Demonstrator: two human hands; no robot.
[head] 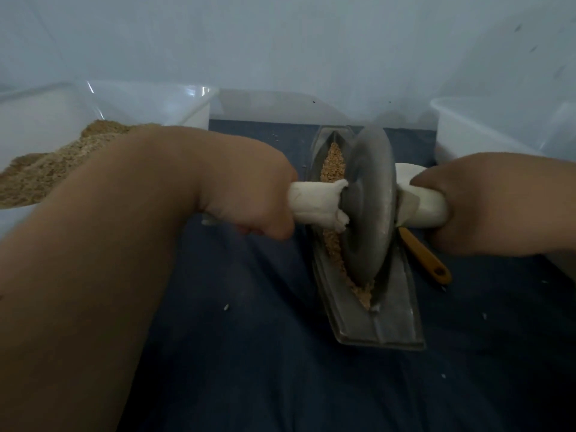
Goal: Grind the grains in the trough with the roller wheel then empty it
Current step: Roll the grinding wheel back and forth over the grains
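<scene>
1. The roller wheel (367, 207), a grey metal disc, stands upright on its edge in the trough (389, 319), right of the frame's centre.
2. The trough is a long, narrow grey metal boat running from the upper centre down toward the lower right. It lies on a dark blue cloth (249, 338).
3. Tan, coarsely broken grains (335, 160) fill the groove. They show both above the wheel and below it, at its lower rim.
4. The left hand (252, 194) comes in from the left, its grip wrapped round the white cloth-wrapped handle (314, 202) that sticks out of the wheel's left face.
5. The right hand (461, 207) comes in from the right, its grip curled round the white handle on the right side (427, 210).
6. A yellow-handled tool (427, 260) lies on the cloth just right of the trough, partly under the right handle. Its working end is hidden.
7. A clear bin (149, 95) at the upper left holds a heap of brown ground meal (46, 169).
8. A white bin (467, 126) sits at the upper right edge.
</scene>
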